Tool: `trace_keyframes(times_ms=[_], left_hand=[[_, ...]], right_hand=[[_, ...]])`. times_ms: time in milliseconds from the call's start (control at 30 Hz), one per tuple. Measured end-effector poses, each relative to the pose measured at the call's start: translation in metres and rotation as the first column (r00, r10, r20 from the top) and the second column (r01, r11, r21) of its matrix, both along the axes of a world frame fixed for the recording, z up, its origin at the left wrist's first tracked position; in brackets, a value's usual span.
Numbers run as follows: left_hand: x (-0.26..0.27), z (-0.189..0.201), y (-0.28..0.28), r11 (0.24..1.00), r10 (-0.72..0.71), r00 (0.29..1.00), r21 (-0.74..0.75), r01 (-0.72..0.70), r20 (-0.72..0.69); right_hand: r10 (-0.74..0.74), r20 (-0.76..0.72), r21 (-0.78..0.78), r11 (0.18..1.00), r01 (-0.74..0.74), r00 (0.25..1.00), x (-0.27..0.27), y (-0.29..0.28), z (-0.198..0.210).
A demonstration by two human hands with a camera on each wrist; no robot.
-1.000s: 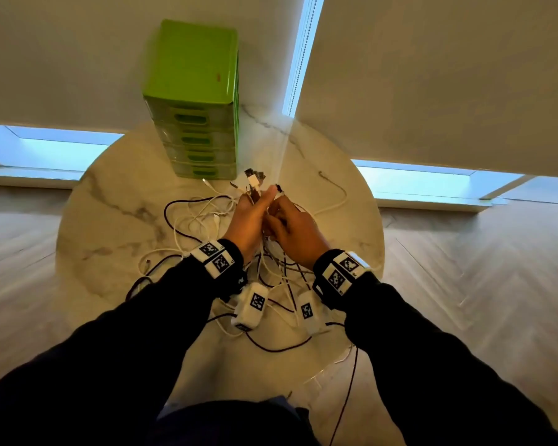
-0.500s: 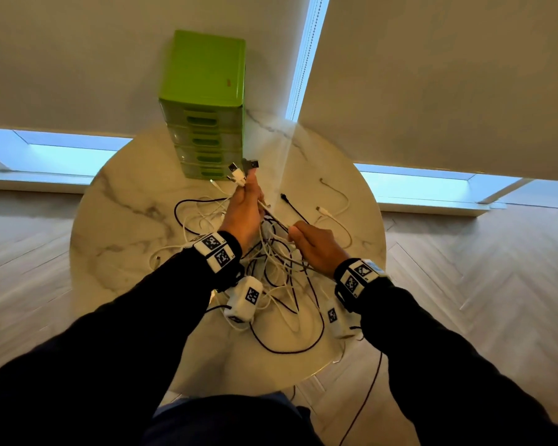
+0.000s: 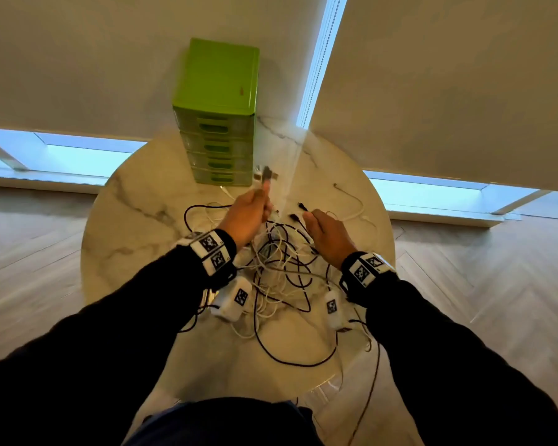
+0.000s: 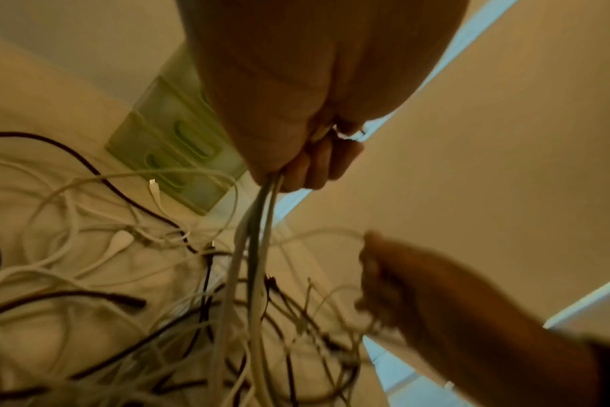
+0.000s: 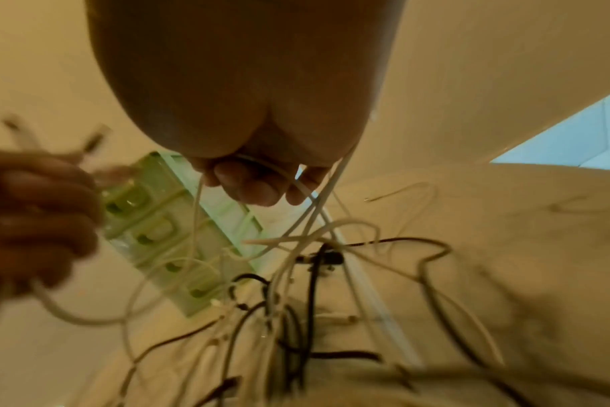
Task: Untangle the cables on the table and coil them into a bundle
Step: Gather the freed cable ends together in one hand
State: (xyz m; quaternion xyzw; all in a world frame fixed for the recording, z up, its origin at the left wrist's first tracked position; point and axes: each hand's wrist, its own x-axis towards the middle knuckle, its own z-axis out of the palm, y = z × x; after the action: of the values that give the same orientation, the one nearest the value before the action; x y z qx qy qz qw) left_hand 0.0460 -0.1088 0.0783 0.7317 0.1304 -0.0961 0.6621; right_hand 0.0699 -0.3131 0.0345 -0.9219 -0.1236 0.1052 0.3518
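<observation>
Marble table (image 3: 136, 226): cables (image 3: 281, 268) tangled; plug ends (image 3: 264, 177) blurred.

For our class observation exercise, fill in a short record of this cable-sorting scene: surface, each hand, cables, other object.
surface: round marble table
left hand: grips a bunch of cable ends, lifted above the pile
right hand: fingers curled round thin white cables
cables: black and white tangle, not yet coiled
other object: green drawer unit at the table's far edge
</observation>
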Motion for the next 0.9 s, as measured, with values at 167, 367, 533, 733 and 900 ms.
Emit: trace_keyframes(times_ms=[167,367,533,733,900], left_hand=[[-0.007,-0.021,-0.018,1.000,0.018,0.996,0.023,-0.016,-0.084],[0.008,-0.003,-0.022,0.914,0.238,0.965,-0.311,-0.262,-0.114],[0.018,0.007,-0.016,0.871,0.271,0.960,-0.407,-0.275,-0.067],[0.030,0.042,0.026,0.789,0.441,0.897,-0.489,-0.372,0.031],[0.027,0.063,0.039,0.930,0.342,0.925,-0.201,-0.308,0.164]], right_hand=[[0.137,0.020,0.170,0.976,-0.139,0.990,-0.013,0.032,0.026],[0.251,-0.101,0.176,0.957,-0.231,0.963,-0.025,0.031,0.021],[0.266,-0.122,0.143,0.958,-0.249,0.956,-0.019,0.010,0.012],[0.236,-0.244,0.037,0.972,-0.234,0.941,-0.017,-0.024,-0.004],[0.138,-0.194,-0.097,0.983,-0.158,0.971,-0.005,-0.028,-0.014]])
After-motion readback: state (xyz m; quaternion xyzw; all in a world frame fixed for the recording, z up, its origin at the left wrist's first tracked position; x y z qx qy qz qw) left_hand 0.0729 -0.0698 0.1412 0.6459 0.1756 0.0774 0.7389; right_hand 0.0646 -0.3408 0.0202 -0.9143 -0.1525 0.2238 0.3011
